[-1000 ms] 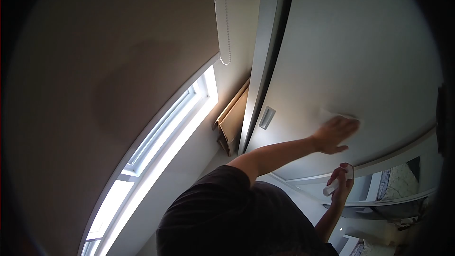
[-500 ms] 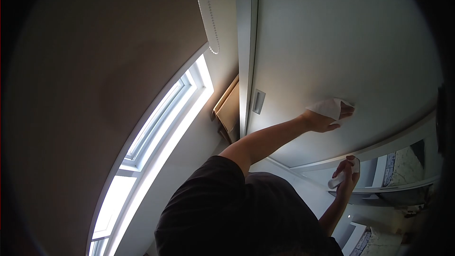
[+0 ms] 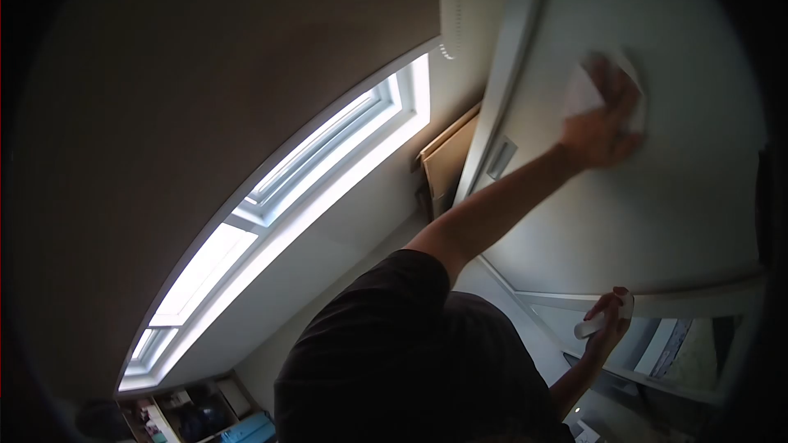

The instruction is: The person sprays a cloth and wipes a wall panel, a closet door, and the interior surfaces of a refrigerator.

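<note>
My left hand (image 3: 597, 135) is raised against a pale sliding door panel (image 3: 689, 189), palm towards it. Under and around its fingers is a white cloth or wipe (image 3: 584, 92), its edges sticking out on both sides; hand and cloth are blurred by motion. Lower down, my right hand (image 3: 609, 324) is wrapped around a slim white bottle (image 3: 586, 329), held tilted near the lower edge of the panel. Fingers cover the bottle's middle, so its exact kind cannot be made out.
A recessed door handle (image 3: 501, 157) sits near the panel's left edge. Flattened cardboard (image 3: 450, 156) leans in the corner beside a long window (image 3: 328, 168). A bead chain (image 3: 447, 51) hangs above. Shelves with several items (image 3: 193, 414) stand at lower left.
My left hand has moved up the panel with the cloth, fingers now pointing upward. My right hand still holds the bottle. The view has turned left, bringing the shelves into sight.
</note>
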`<action>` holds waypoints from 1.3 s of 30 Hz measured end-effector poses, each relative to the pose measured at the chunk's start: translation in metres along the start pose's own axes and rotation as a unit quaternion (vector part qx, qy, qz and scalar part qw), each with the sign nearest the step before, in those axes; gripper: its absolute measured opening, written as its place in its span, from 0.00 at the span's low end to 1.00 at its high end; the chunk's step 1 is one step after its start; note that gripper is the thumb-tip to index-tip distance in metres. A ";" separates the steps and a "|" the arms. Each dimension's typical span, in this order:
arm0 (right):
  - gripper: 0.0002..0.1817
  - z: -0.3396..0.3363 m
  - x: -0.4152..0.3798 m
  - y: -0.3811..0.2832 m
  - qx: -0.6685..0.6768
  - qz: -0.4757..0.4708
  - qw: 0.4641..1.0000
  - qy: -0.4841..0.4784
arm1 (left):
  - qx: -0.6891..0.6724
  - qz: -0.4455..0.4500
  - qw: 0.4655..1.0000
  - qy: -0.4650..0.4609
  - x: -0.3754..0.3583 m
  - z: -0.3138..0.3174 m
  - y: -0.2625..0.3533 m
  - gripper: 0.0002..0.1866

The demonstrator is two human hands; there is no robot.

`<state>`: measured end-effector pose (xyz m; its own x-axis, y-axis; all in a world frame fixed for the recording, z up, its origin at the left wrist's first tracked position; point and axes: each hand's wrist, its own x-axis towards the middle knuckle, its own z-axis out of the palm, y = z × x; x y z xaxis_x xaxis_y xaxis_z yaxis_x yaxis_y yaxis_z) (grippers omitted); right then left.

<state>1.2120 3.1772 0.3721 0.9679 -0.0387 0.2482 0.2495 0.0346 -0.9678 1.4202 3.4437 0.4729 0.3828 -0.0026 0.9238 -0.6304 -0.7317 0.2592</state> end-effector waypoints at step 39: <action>0.14 0.121 -0.060 -0.004 -0.091 0.233 0.817 0.519 | -0.218 0.316 0.800 -0.462 -0.212 0.219 -0.011 0.28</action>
<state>1.1570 3.3004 0.3660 0.3873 -0.8935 -0.2272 -0.2388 0.1408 -0.9608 1.4933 3.3030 0.2128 0.1041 -0.9272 0.3599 -0.9934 -0.0794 0.0827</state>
